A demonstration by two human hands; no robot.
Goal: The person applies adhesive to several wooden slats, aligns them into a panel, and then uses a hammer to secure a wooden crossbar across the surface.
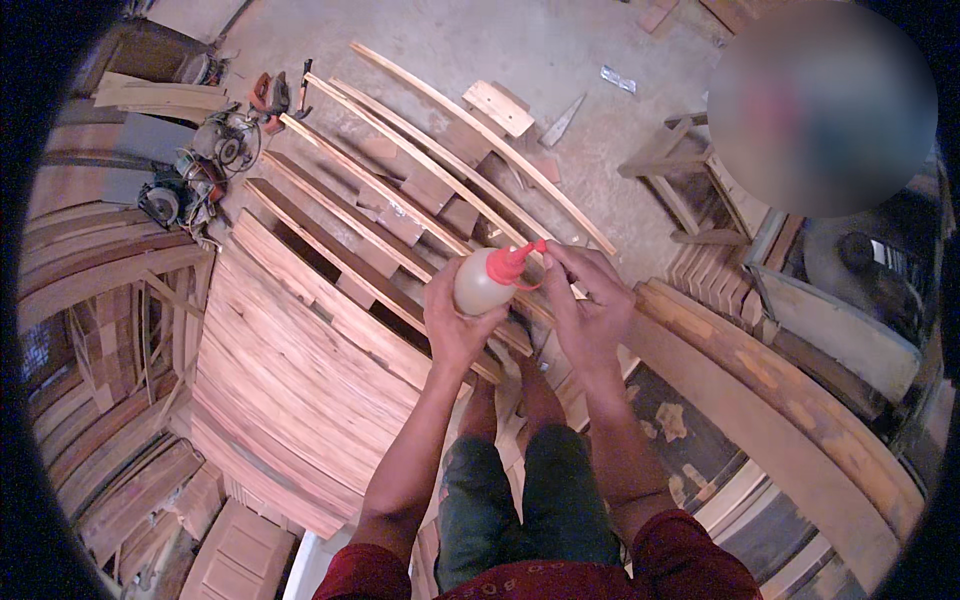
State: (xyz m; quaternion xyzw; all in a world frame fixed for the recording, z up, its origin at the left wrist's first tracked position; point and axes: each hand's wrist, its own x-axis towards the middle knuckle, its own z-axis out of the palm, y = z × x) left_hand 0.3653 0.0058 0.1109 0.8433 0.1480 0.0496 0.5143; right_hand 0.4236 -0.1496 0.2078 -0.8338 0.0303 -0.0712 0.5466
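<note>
A whitish glue bottle [478,290] with a red nozzle top is held tilted in front of me, its tip pointing to the upper right. My left hand [455,318] wraps round the body of the bottle. The fingers of my right hand [588,292] pinch the small red cap [540,246] at the nozzle's tip. Beneath and beyond the bottle, several long narrow wooden strips [400,150] lie roughly side by side, raised on wooden blocks. A broad stack of planks [290,360] lies to the left of my forearm.
Circular saws [160,203] and a hammer [305,85] lie at the far left. A hand saw [563,120] rests on the concrete floor beyond the strips. At right are a wooden stool frame [695,180] and a long thick board [770,390]. The upper right corner is blurred.
</note>
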